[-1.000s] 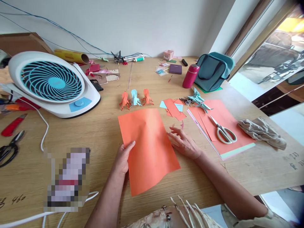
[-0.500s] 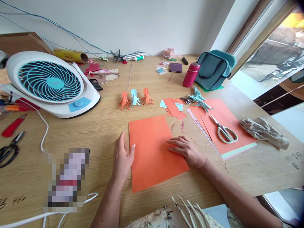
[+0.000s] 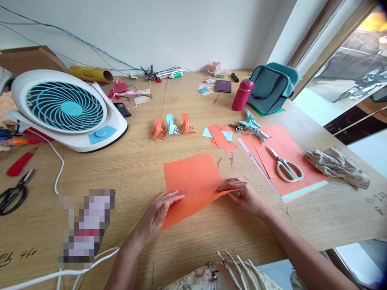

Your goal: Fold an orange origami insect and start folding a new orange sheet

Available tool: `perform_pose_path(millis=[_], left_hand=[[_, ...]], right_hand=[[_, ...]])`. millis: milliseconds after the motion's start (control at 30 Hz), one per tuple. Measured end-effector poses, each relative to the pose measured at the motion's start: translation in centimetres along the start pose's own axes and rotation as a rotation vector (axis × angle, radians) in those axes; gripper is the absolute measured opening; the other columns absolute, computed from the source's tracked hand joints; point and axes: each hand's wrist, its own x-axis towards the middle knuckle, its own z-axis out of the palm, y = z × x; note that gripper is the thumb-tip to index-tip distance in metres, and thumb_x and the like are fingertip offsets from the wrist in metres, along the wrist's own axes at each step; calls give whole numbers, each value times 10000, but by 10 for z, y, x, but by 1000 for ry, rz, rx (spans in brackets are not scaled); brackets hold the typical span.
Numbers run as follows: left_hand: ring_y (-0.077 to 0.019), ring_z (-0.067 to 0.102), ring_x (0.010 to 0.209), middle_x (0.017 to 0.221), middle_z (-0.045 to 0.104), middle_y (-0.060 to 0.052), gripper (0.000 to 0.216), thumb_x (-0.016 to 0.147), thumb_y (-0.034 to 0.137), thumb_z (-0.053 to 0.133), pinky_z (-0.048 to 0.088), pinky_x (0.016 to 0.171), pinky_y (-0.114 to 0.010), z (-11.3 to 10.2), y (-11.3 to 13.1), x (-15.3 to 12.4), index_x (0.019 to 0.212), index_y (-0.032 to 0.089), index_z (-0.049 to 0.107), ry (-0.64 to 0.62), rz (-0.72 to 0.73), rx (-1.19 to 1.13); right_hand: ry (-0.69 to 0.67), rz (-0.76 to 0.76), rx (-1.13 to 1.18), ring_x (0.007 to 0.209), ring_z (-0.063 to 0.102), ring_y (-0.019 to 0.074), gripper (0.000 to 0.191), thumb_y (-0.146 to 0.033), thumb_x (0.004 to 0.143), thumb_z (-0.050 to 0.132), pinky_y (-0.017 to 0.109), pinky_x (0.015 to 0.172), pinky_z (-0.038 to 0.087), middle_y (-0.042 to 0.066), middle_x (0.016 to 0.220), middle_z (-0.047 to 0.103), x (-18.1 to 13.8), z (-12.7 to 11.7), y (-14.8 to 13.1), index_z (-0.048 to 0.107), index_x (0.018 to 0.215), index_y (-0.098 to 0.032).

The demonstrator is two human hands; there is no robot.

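A sheet of orange paper [image 3: 193,173] lies on the table in front of me, its near side raised and curving up. My right hand [image 3: 242,195] pinches the sheet by its right edge near the lifted corner. At the left edge, my left hand [image 3: 159,213] rests with fingers stretched out over the paper, thumb apart from them. Beyond the sheet stand three small folded paper figures: an orange one [image 3: 158,129], a light blue one [image 3: 171,125] and another orange one [image 3: 186,123].
White-handled scissors [image 3: 287,167] lie on stacked coloured paper [image 3: 305,153] at right, beside a crumpled cloth [image 3: 337,167]. Paper scraps [image 3: 220,137], a red bottle [image 3: 242,95] and a teal bag [image 3: 272,88] are farther back. At left are a fan [image 3: 69,108] and black scissors [image 3: 15,193].
The sheet lay flat before; its near side is now lifted. My right hand has taken hold of the right edge, and my left hand has moved onto the sheet's left side.
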Motion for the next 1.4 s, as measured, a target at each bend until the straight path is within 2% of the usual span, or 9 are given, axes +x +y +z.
perform_pose_path(millis=[200, 433, 567, 667, 833, 1033, 1133, 1267, 1400], left_hand=[[-322, 461, 1397, 1356, 655, -61, 854, 900, 781, 116, 213, 1233, -519, -8, -4, -17, 1302, 264, 665, 23, -126, -313], [-351, 561, 1287, 1209, 729, -93, 789, 915, 763, 213, 436, 1096, -478, -23, 9, -4, 1279, 233, 672, 51, -48, -353], [-321, 634, 1184, 1264, 691, -122, 613, 894, 616, 544, 522, 976, -404, -22, 18, 21, 1341, 197, 578, 212, -51, -342], [-272, 673, 1082, 1234, 695, -107, 526, 826, 545, 662, 535, 913, -351, -25, 21, 44, 1214, 193, 614, 369, -92, -183], [-236, 684, 885, 1016, 740, -29, 333, 837, 462, 636, 523, 834, -347, -41, 36, 78, 1092, 248, 655, 398, -120, 216], [-302, 610, 1105, 1156, 694, -93, 302, 883, 406, 635, 435, 949, -424, -33, 51, 121, 1129, 233, 668, 209, 27, 674], [-313, 603, 1112, 1136, 693, -100, 308, 904, 440, 607, 396, 970, -451, -19, 47, 139, 1118, 232, 681, 75, 0, 690], [-301, 615, 1075, 1037, 686, -88, 244, 902, 430, 598, 383, 974, -455, -10, 37, 151, 961, 219, 707, 30, -6, 661], [-255, 631, 1034, 1068, 654, -68, 303, 917, 477, 548, 443, 907, -377, -12, 28, 156, 1014, 232, 696, 0, -4, 596]], right_hand=[[-48, 383, 70, 599, 446, 121, 360, -409, 965, 496, 246, 581, 337, -35, 629, 510, 2, -2, -13, 562, 692, -184], [1, 536, 52, 578, 253, 98, 383, -409, 886, 517, 252, 526, 193, -63, 602, 244, 11, 3, -10, 314, 624, -216], [37, 568, 30, 557, 263, 96, 388, -408, 867, 519, 255, 516, 188, -65, 580, 246, 15, 5, -11, 294, 613, -220], [56, 581, 19, 545, 270, 97, 388, -413, 859, 520, 253, 508, 191, -67, 565, 252, 17, 5, -12, 296, 607, -222], [100, 592, 3, 530, 300, 103, 379, -429, 865, 503, 248, 501, 207, -66, 544, 281, 19, 7, -9, 313, 607, -227], [160, 604, -57, 500, 339, 107, 375, -407, 853, 522, 249, 498, 217, -61, 508, 336, 22, 9, -4, 341, 580, -226], [179, 616, -88, 496, 363, 111, 354, -396, 847, 526, 248, 502, 232, -57, 503, 369, 24, 9, -5, 370, 580, -223], [207, 637, -126, 510, 425, 124, 235, -361, 845, 525, 246, 528, 268, -44, 525, 470, 27, 11, -8, 538, 665, -210], [221, 660, -157, 509, 484, 145, 206, -350, 845, 521, 254, 537, 284, -27, 536, 549, 29, 15, -8, 656, 827, -197]])
